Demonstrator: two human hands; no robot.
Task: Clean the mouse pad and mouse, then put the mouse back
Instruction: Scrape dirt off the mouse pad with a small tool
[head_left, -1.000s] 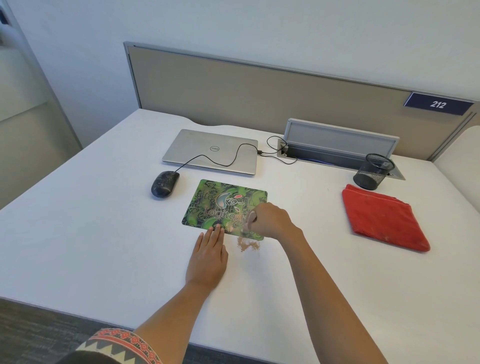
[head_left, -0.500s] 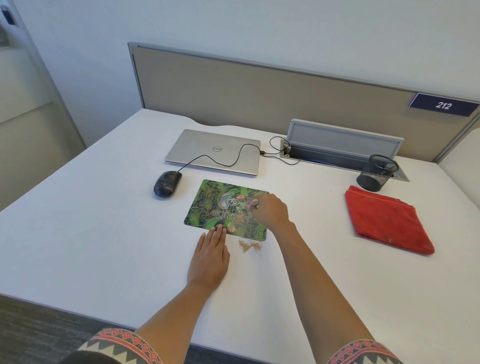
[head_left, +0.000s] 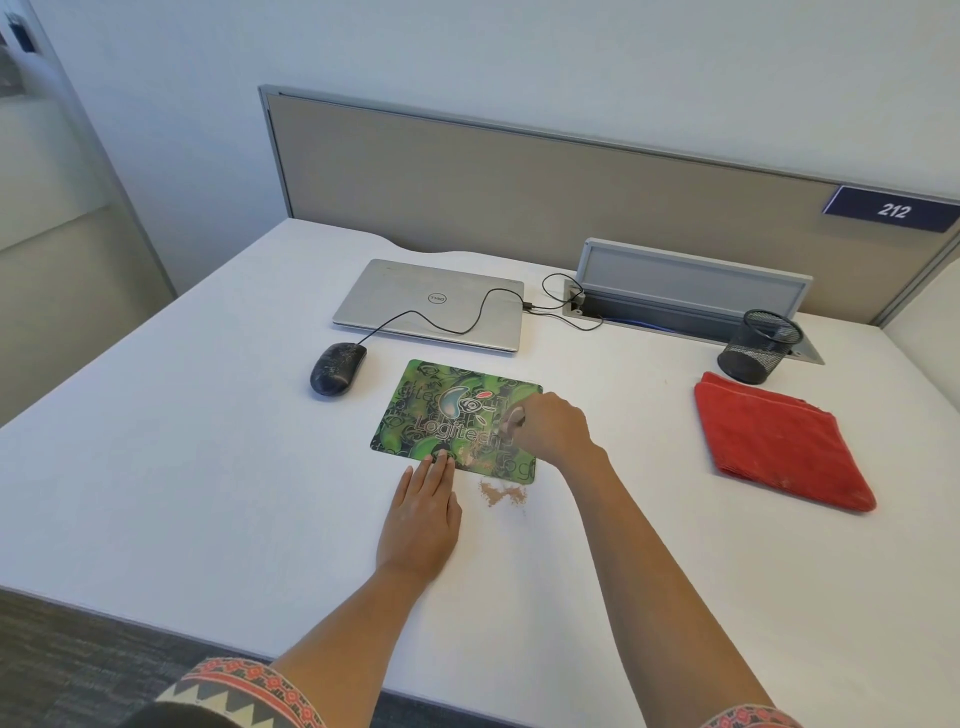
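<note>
A white desk (head_left: 208, 493) fills most of the frame, its near edge along the bottom, where two patterned sleeves show. Just above centre, the left hand (head_left: 421, 519) lies flat, fingers straight and together, with its fingertips pressing the near edge of the mouse pad (head_left: 441, 410). Just right of that hand, a small heap of brown crumbs (head_left: 501, 492) sits on the bare desk, touching or nearly touching the pad's near edge.

The green pad lies flat at mid-frame, its long axis left to right. The right hand (head_left: 550, 426) rests on the pad's right part with its fingers curled under. A small pale shape shows at its thumb side, too small to tell whether it is something held. The hands are apart, both on the pad.

The mouse (head_left: 337, 369) sits on the desk off the pad, just beyond its far-left corner, up and left of both hands. Its long axis runs near to far, tipped slightly right, and its cable (head_left: 452, 327) leaves the far end across the closed laptop (head_left: 431, 306). The left hand is the nearer one to it, so a reach for the mouse would likely fall to that side.

The red cloth (head_left: 779, 441) lies folded at the right, well apart from the pad and nearer the right hand. Behind it stands a mesh pen cup (head_left: 761, 345), then a grey partition (head_left: 519, 192).
</note>
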